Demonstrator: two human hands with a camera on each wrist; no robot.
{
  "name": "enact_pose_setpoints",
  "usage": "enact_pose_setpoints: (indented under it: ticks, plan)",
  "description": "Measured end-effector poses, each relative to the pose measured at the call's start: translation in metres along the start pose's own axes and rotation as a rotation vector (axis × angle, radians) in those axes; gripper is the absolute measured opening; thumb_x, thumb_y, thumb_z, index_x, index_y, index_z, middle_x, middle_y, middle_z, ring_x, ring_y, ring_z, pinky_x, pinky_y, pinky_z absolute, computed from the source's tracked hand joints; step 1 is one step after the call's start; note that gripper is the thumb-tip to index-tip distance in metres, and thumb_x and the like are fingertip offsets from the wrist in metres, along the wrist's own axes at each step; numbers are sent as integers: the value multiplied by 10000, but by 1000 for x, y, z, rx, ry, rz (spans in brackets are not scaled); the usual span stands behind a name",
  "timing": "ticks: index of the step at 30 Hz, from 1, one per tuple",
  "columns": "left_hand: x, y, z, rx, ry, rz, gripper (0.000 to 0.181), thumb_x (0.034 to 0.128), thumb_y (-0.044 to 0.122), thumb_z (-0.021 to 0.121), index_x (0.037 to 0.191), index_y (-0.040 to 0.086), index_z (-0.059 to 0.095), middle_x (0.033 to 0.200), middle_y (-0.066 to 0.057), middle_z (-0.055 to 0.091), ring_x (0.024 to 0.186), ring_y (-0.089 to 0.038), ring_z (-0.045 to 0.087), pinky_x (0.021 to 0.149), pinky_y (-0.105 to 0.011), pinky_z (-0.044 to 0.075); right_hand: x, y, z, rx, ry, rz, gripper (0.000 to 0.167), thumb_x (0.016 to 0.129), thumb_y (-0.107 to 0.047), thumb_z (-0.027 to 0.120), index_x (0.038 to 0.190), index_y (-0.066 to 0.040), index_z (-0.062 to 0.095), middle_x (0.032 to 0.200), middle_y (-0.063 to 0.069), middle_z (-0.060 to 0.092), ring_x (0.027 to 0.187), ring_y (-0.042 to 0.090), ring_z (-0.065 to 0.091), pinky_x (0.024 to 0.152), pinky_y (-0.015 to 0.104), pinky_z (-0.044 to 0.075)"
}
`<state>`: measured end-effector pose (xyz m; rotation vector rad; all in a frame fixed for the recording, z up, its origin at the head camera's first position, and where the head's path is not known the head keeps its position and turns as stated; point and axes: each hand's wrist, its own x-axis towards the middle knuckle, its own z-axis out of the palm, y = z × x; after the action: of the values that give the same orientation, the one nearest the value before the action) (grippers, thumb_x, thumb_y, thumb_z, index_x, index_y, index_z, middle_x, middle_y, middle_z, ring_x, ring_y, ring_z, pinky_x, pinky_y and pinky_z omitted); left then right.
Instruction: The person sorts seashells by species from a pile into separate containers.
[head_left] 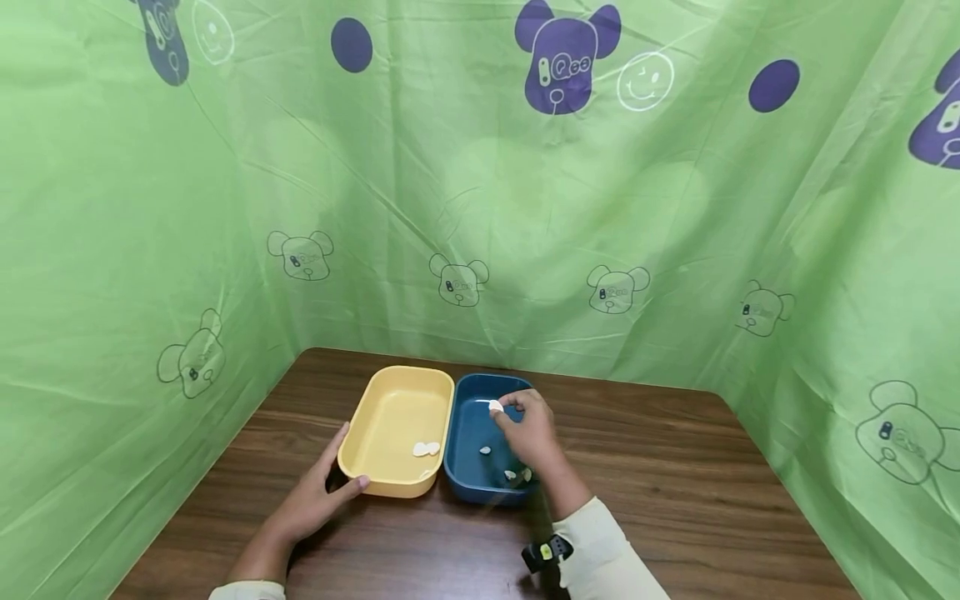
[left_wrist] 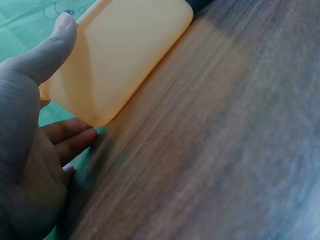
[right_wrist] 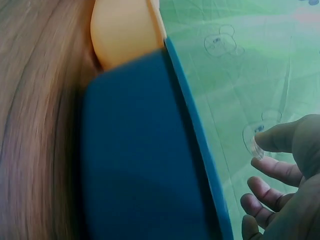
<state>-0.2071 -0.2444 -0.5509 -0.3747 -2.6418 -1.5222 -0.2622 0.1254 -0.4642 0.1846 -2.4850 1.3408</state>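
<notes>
A yellow plastic tub [head_left: 393, 488] stands on the table, with white flat pieces [head_left: 426, 448] in its front right part. At its front left corner rests my left hand [head_left: 309, 497], fingers along the side and thumb touching the front rim. The left wrist view shows that thumb fairly straight against the tub. Beside it stands a blue tub [head_left: 480, 492] holding several small pale shell-like pieces [head_left: 485, 450]. Over the blue tub my right hand [head_left: 531, 429] pinches a small white shell-like piece [head_left: 496, 406] between thumb and index finger; it looks translucent in the right wrist view.
The tubs stand side by side on a dark wood-grain table [head_left: 645, 467]. A green printed curtain [head_left: 525, 192] surrounds the table's back and sides. A black band [head_left: 547, 552] is strapped at the right wrist.
</notes>
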Motion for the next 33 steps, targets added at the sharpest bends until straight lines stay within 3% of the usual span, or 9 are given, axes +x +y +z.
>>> enact_pose_setpoints:
  ticks: [16,28,33]
  plan:
    - [4,0,3,-11,13,33,1022,1013,314,798,1781,233,127,1749,-275,354,1574,-447,399,1100,-51,281,-2,-31,43,33,-143,-26,109,985,-156,806,1036,-61,814,1183,157,687,1184,398,646,1010,538,533]
    - [2,0,2,-6,16,28,1025,1013,314,797,1781,195,128,1746,-288,348,1572,-460,396,1110,-55,275,-6,-43,61,6,-180,-52,136,975,-191,820,1046,-77,831,1219,174,645,1191,374,581,986,549,517]
    - [0,1,2,2,15,29,1025,1016,316,793,1781,184,124,1744,-291,350,1566,-471,400,1123,-80,295,-9,-46,67,-19,-199,-12,151,974,-245,829,1059,-121,843,1278,158,631,1231,330,536,990,558,500]
